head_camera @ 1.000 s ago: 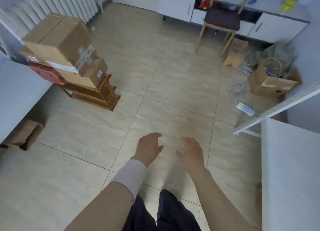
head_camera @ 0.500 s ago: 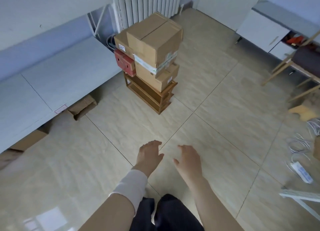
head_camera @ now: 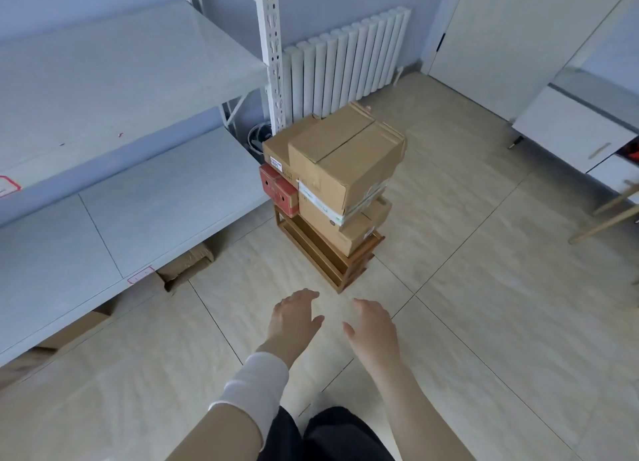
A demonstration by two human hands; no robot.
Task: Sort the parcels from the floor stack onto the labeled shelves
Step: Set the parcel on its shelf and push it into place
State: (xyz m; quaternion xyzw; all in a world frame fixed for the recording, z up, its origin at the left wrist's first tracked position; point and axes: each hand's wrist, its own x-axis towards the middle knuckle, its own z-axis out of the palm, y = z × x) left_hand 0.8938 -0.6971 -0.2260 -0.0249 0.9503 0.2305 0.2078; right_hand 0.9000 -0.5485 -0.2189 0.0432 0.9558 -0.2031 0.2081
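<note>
Floor (head_camera: 484, 305): bare tile between hands and stack.
Parcels (head_camera: 342, 163): brown cartons, one red, on wooden stand (head_camera: 332, 263).
Left hand (head_camera: 294, 319), right hand (head_camera: 373, 326): fingers apart, empty.

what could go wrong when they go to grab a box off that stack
1. The top box sits skewed and overhangs the boxes under it, so pulling it off carelessly could tip or drag them.
2. The stack rests on a narrow wooden stand, not the floor, which may wobble if the pile is pushed sideways.
3. The red box is wedged under a brown one; taking it first would likely topple that.
Both the left hand and right hand are open and empty.
</note>
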